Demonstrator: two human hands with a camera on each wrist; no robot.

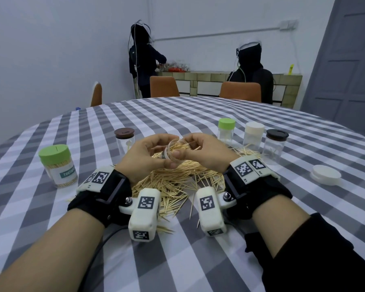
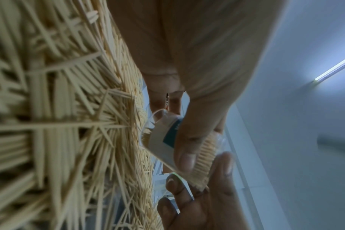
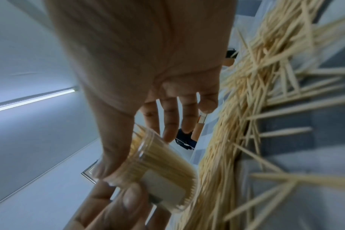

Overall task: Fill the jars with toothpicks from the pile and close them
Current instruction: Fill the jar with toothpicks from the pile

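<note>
Your left hand (image 1: 144, 153) grips a clear open jar (image 1: 173, 151) above the toothpick pile (image 1: 173, 182), thumb curled across its white label. The jar is tilted, mouth toward your right hand (image 1: 207, 152), and it is packed with toothpicks. In the left wrist view the thumb (image 2: 184, 155) presses on the label beside a teal patch, and the toothpick ends show through the jar's clear wall (image 2: 204, 157). Your right hand is curled at the jar's mouth; its thumb lies along the jar wall in the right wrist view (image 3: 116, 149), and the fingers (image 3: 169, 118) are spread behind the rim. Whether it pinches loose toothpicks cannot be determined.

The pile lies on the checked table (image 1: 198, 114), directly under both hands, with stray sticks scattered toward you.

Other items on the table:
- 1 green-lidded jar (image 1: 58, 165), closed and full, at your left.
- 1 brown-lidded jar (image 1: 124, 140), closed, behind your left hand, nearly empty.
- 3 jars at your right, standing in a row: green lid (image 1: 226, 131), white lid (image 1: 253, 135), dark lid (image 1: 275, 145). All 3 are closed.
- 1 loose white lid (image 1: 326, 174), lying flat at far right, well apart from the jar you hold.

2 persons (image 1: 252, 70) are in the background, beyond the table.
</note>
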